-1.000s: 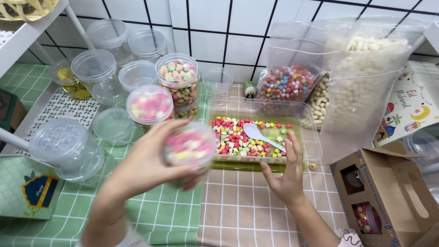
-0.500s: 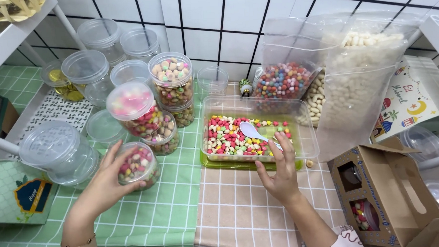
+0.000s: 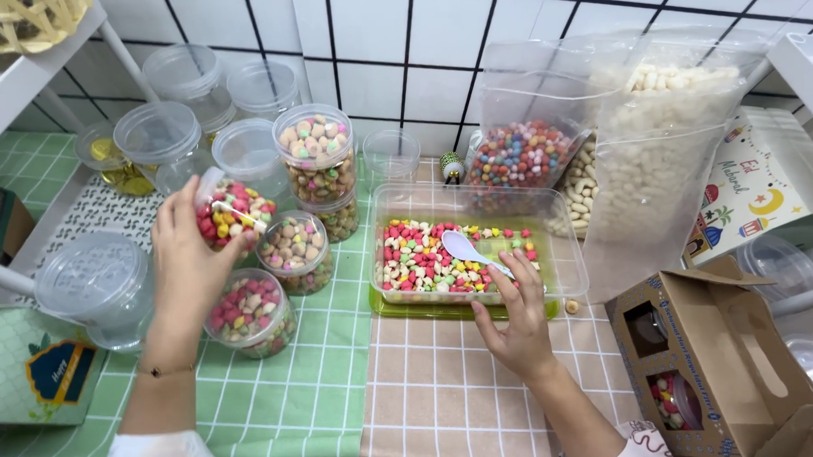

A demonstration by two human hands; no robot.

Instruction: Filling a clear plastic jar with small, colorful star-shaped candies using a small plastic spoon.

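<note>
1. Left hand (image 3: 187,256) raised, fingers closed around a tilted candy jar (image 3: 232,211).
2. Right hand (image 3: 520,319) spread, fingertips on the clear tray (image 3: 568,258) rim.
3. Half a second ago, the left hand rested lower, on the jar of pink sweets (image 3: 250,316) now beside its wrist.

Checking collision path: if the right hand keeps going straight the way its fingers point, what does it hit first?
The right hand points up-frame at the clear tray; its fingers look already at the near rim. Beyond lies the white spoon. Depth unclear.

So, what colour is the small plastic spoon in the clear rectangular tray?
White; the small plastic spoon shows best in the head view.
</note>
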